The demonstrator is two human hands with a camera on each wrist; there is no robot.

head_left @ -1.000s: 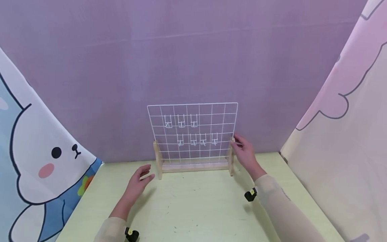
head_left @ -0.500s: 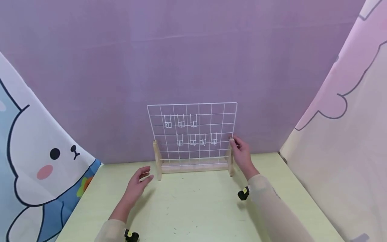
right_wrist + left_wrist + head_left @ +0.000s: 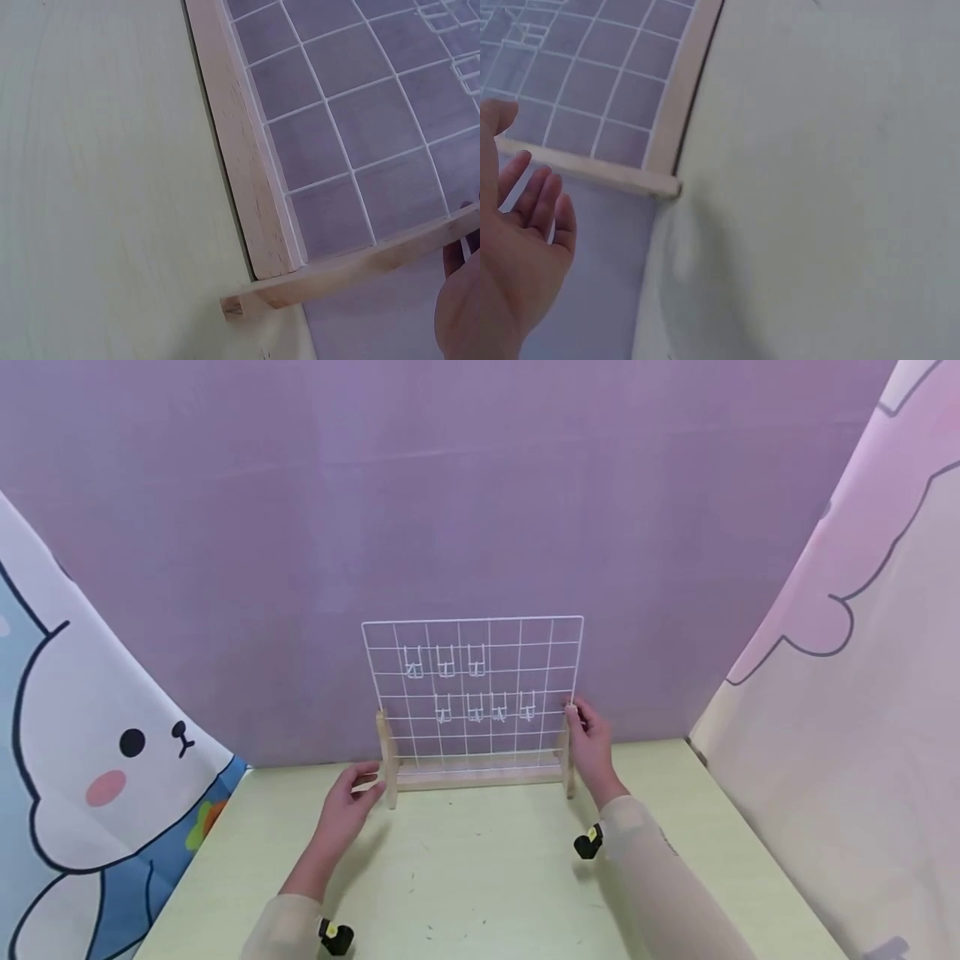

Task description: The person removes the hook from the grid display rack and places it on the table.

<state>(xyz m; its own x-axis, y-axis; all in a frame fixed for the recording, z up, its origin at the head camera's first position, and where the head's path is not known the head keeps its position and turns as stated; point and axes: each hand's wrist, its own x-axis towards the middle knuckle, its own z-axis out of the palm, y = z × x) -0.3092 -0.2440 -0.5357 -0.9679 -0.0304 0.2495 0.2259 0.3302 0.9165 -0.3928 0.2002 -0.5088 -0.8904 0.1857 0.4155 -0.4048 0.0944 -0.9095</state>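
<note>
Both arms are stretched forward in pale sleeves. The left hand (image 3: pixel 347 807) is held open, fingers relaxed and slightly spread, thumb uppermost. The right hand (image 3: pixel 590 746) is raised higher and further forward, its fingers curled. A small black device is worn at each wrist.

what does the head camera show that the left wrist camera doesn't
Only the head view shows the right hand at the right edge of the wire grid, the seven small hooks and the cartoon curtains. Only the left wrist view shows the left hand close up, palm open, apart from the wooden base. Both show grid, base and green table.
</note>
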